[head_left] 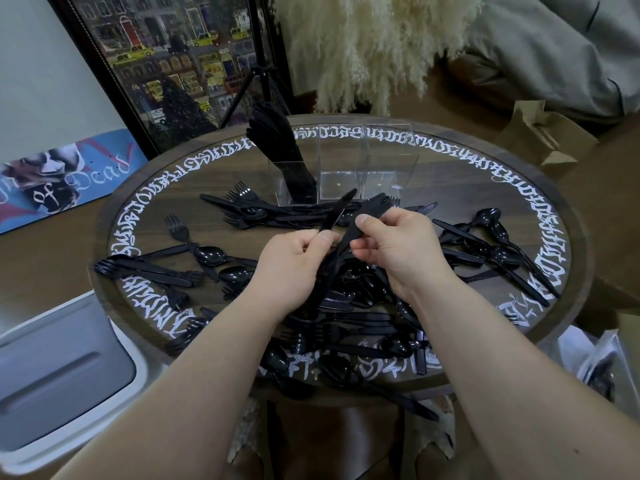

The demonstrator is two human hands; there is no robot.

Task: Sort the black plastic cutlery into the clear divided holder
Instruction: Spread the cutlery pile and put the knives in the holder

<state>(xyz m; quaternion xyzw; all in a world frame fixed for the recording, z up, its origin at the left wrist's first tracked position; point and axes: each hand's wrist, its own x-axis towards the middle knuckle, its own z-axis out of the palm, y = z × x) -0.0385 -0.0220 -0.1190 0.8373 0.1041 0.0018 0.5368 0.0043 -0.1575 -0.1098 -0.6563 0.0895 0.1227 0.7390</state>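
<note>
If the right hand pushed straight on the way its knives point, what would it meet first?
Probably the clear holder. The right hand grips knives whose tips aim up and away at the holder's base, about at the middle compartment. Loose cutlery lies just before it, and depth is hard to judge from one view.

Head-worn wide view, looking forward and down, close over round table

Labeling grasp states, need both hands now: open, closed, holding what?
Left hand: closed, holding black knives.
Right hand: closed, fingers pinching a black knife.
</note>
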